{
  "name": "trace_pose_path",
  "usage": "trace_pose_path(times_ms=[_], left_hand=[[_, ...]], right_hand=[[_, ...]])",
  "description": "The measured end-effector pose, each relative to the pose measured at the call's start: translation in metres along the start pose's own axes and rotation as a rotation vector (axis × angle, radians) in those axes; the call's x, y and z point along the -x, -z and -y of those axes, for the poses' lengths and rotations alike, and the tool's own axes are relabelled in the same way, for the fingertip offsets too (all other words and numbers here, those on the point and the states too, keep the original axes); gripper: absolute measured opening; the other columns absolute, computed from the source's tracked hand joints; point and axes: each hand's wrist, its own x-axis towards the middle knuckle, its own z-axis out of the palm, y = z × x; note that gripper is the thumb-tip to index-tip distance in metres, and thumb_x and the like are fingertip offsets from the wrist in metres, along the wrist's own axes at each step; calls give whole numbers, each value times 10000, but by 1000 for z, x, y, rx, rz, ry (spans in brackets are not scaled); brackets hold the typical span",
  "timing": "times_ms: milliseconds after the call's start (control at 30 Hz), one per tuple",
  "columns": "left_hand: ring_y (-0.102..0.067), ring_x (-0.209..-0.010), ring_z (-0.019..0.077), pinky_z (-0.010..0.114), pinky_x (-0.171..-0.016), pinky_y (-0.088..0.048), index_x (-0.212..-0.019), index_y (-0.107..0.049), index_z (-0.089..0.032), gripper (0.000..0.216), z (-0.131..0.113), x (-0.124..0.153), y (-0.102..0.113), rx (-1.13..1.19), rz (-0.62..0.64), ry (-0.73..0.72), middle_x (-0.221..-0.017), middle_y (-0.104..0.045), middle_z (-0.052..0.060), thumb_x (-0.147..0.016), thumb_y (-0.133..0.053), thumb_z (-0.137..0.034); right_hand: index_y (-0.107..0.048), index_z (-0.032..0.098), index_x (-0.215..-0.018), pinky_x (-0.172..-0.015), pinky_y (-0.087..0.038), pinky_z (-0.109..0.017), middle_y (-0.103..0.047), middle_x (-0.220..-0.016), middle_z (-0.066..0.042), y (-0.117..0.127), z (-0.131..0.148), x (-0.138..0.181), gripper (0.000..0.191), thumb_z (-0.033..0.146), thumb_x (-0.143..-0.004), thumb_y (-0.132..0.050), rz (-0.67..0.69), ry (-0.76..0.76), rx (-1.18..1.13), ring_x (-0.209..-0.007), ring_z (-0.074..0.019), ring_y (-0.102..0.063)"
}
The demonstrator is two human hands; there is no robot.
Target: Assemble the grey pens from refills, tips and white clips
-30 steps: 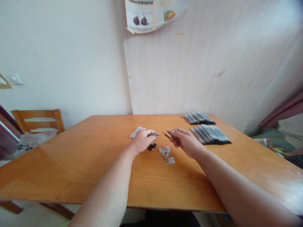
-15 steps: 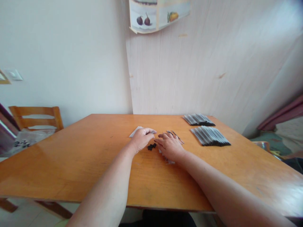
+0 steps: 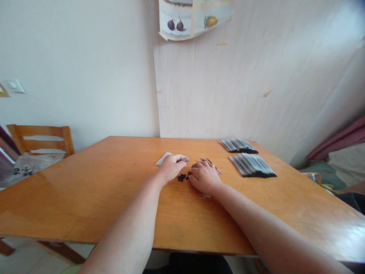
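Observation:
My left hand (image 3: 172, 167) is closed, its thumb and fingers bent toward each other. Anything between its fingertips is too small to make out. Beside it lies a bundle of thin white sticks (image 3: 163, 158), partly covered by the hand. A small pile of black pieces (image 3: 181, 177) sits on the table between my hands. My right hand (image 3: 204, 177) rests palm down with bent fingers, and a small black piece (image 3: 187, 177) shows at its fingertips. Under and behind this hand lie thin clear and dark sticks (image 3: 212, 164), mostly hidden.
Two rows of clear tubes with black ends, a near row (image 3: 252, 165) and a far row (image 3: 238, 145), lie right of my hands on the wooden table (image 3: 85, 198). A chair (image 3: 41, 139) with a plastic bag (image 3: 31, 165) stands left. A wall borders the back edge.
My right hand's fingers have drawn in and curled down at the black pieces, one of which now shows apart at the fingertips. My left hand has barely moved. The view has shifted slightly.

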Motion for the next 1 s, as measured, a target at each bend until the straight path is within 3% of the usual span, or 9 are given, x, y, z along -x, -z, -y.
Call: trace_pose_path(times_ms=[233, 367, 467, 567, 733, 833, 1000], left_hand=[[-619, -933, 184, 319, -908, -455, -835, -733, -181, 185, 3, -1, 0, -2, -2, -13, -923, -717, 44, -717, -591, -162], [-619, -940, 186, 315, -901, -460, -847, -734, -177, 191, 2, -1, 0, -32, 0, -14, -921, -717, 48, -718, -594, -163], [-619, -945, 189, 311, -896, -464, -847, -737, -177, 186, -1, 0, -1, -63, 14, -37, -901, -717, 48, -737, -587, -185], [-624, -925, 182, 299, -887, -466, -841, -737, -168, 191, -3, 1, -3, -79, 53, -68, -879, -717, 48, -764, -569, -212], [-631, -860, 168, 289, -854, -471, -898, -731, -159, 237, 0, 1, -7, -50, 147, -88, -872, -719, 34, -788, -542, -250], [-626, -859, 165, 276, -814, -474, -920, -722, -169, 252, 1, 1, -8, -41, 184, -112, -892, -717, 20, -797, -535, -285], [-609, -815, 156, 258, -762, -467, -901, -713, -159, 258, 1, 2, -9, -42, 207, -120, -842, -706, 20, -803, -531, -314]], right_hand=[[-719, 270, -931, -886, -318, -435, -668, -1035, -68, 0, 1, 0, 219, 278, -822, -529, -23, -39, -53, -1054, -276, -488], [-702, 237, -883, -877, -344, -397, -658, -948, -79, -2, -6, -4, 173, 259, -793, -557, -117, -58, -142, -1018, -254, -503], [-669, 201, -847, -797, -394, -335, -647, -840, -60, -3, -14, -7, 145, 242, -767, -556, -204, -104, -369, -867, -199, -547], [-625, 191, -834, -666, -411, -287, -626, -754, -23, -1, -18, -8, 132, 269, -745, -567, -252, -215, -753, -699, -152, -542], [-585, 193, -839, -636, -429, -272, -626, -759, -17, 10, -16, -2, 194, 310, -697, -646, -244, -276, -1258, -662, -131, -532], [-601, 188, -822, -649, -436, -271, -627, -783, -25, 13, -16, -1, 200, 320, -687, -667, -242, -270, -1346, -683, -128, -530], [-636, 191, -848, -626, -411, -259, -628, -773, -19, 11, -18, -2, 221, 353, -701, -663, -229, -256, -1299, -691, -127, -512]])
